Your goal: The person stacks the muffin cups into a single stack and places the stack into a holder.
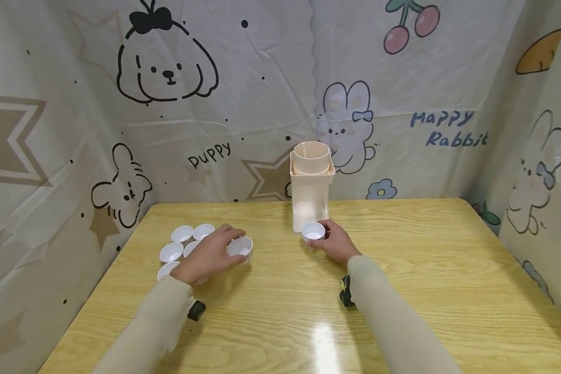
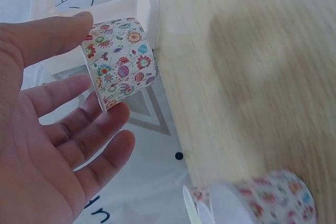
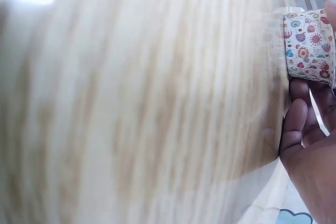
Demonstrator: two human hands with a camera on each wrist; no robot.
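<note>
My left hand (image 1: 209,257) grips a small paper cup (image 1: 240,247) by its rim, thumb on one side and fingers on the other. In the left wrist view this cup (image 2: 122,62) shows a colourful flower print outside. To the right, my right hand (image 1: 340,244) holds a second paper cup (image 1: 313,230), mouth up, at the foot of a cream-coloured plastic dispenser (image 1: 309,195). The right wrist view shows the same floral print on that cup (image 3: 310,45), with the fingers (image 3: 295,116) beside and under it.
Several more white-lined paper cups (image 1: 171,252) stand grouped at the table's left, partly hidden behind my left hand and forearm. A round cup-like piece (image 1: 311,158) sits in the dispenser's top. Behind the wooden table (image 1: 280,311) hangs a printed cloth (image 1: 262,104).
</note>
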